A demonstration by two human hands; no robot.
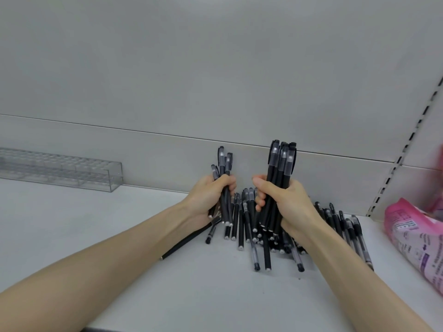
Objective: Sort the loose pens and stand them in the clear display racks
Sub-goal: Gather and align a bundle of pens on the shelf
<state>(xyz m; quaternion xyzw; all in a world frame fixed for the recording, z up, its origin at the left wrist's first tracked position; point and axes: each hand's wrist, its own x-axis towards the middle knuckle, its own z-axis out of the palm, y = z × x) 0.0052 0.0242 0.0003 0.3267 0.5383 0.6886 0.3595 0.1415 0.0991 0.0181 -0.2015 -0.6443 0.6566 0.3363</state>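
Note:
A heap of loose black pens [263, 238] lies on the white shelf against the back panel. My left hand [207, 200] is closed round a small bunch of black pens [224, 164], held upright above the heap's left end. My right hand [285, 202] grips a thicker upright bundle of black pens [282, 159], caps up, just right of the left hand. A clear display rack [60, 170] with a grid of holes stands at the far left by the back panel, well apart from both hands.
The white shelf [119, 224] runs the full width. A pink printed package [417, 243] lies at the right edge. A slotted metal upright [405, 149] rises at the right. One black pen [184, 240] lies apart under my left forearm.

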